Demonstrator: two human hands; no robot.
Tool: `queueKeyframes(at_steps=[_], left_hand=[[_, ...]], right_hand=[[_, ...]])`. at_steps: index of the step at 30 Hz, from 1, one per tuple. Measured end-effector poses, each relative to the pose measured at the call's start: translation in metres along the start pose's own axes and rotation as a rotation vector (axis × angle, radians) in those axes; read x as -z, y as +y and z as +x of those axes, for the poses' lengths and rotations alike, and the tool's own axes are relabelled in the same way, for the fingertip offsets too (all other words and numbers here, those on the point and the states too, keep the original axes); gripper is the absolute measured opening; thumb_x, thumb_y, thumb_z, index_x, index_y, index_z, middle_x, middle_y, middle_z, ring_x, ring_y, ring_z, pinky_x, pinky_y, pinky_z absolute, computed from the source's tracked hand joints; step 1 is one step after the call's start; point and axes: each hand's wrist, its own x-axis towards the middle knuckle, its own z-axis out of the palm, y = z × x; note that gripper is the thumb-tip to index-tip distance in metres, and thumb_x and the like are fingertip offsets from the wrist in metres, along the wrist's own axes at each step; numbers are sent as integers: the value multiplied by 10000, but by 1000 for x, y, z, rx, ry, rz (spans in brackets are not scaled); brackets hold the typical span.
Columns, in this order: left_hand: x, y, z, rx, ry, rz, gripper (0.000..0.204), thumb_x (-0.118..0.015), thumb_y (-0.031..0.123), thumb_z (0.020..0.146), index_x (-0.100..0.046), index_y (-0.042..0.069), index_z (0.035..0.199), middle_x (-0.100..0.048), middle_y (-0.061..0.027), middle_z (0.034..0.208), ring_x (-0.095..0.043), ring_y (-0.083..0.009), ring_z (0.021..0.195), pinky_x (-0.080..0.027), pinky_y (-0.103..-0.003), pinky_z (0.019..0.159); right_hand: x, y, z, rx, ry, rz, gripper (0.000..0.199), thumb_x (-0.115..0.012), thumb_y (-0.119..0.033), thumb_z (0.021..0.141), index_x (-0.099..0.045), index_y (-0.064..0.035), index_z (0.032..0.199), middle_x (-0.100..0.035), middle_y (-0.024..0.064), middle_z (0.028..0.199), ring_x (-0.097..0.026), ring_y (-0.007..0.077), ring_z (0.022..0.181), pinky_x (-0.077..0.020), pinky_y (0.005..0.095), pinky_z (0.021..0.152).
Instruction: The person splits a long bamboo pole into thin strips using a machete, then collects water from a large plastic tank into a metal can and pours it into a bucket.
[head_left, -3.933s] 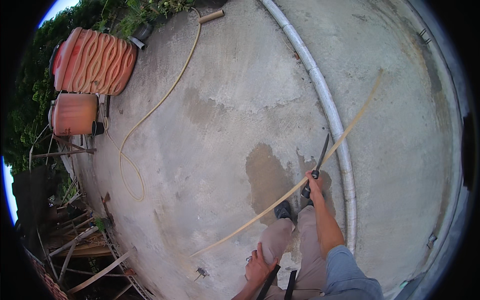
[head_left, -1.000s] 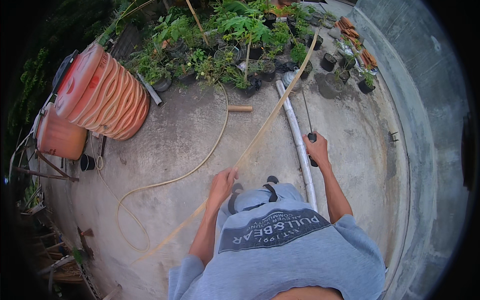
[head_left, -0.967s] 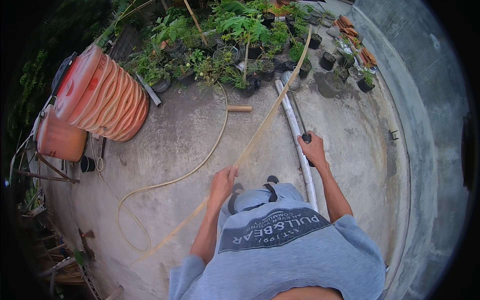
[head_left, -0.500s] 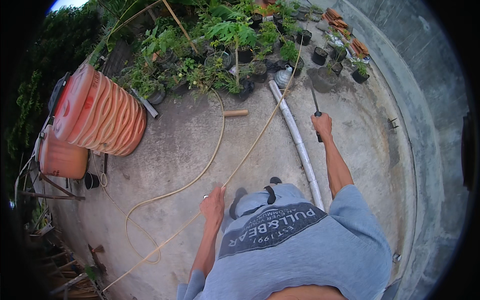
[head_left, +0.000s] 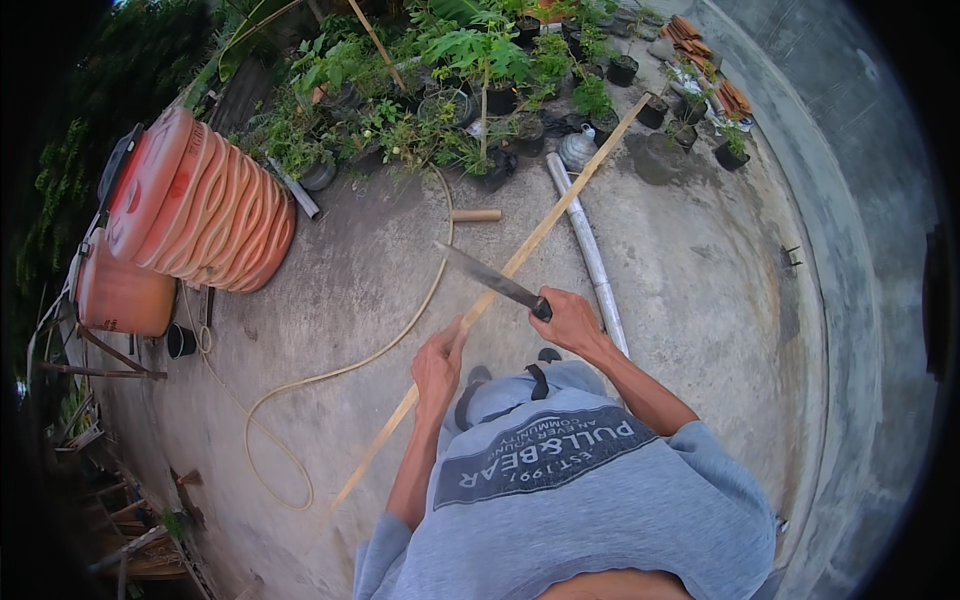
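Observation:
A long, pale bamboo strip [head_left: 545, 230] runs slantwise before me, from the potted plants down past my left side. My left hand [head_left: 437, 365] is closed round it near its middle. In my right hand [head_left: 572, 322] is the dark handle of a long knife [head_left: 497, 283]. Its blade points up and left and lies across the strip just beyond my left hand. Whether the edge bites into the bamboo cannot be told.
A silvery pipe [head_left: 592, 262] lies right of the strip. A yellowish hose [head_left: 335, 380] curls over the concrete to the left, with a short brown rod [head_left: 476, 215] beside it. Orange barrels [head_left: 215, 215] stand left, potted plants [head_left: 480, 75] ahead, a grey wall [head_left: 850, 200] right.
My right hand has swung the knife inward from the far right to the strip. The strip has turned, showing a broader face, and my left hand sits slightly nearer its middle.

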Motion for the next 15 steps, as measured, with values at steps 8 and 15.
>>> queueKeyframes(at_steps=[8,15], left_hand=[[-10,-15,2,-19,-151,-341,375,-640,310,1001,-689,94,1303,-739,-192,1145,-702,-230,1025,-513,-363,915],[61,-28,-39,205,-333,-377,412,-661,304,1000,-670,46,1321,-764,-83,1017,-665,-169,864,-527,-346,834]], right_hand=[[7,51,29,-8,43,-172,243,-733,-256,810,-631,-49,884,-681,161,844,-682,393,799,-532,499,709],[90,161,88,-513,411,-197,300,-677,-287,796,-699,-1,882,-717,234,825,-702,430,845,-544,489,766]])
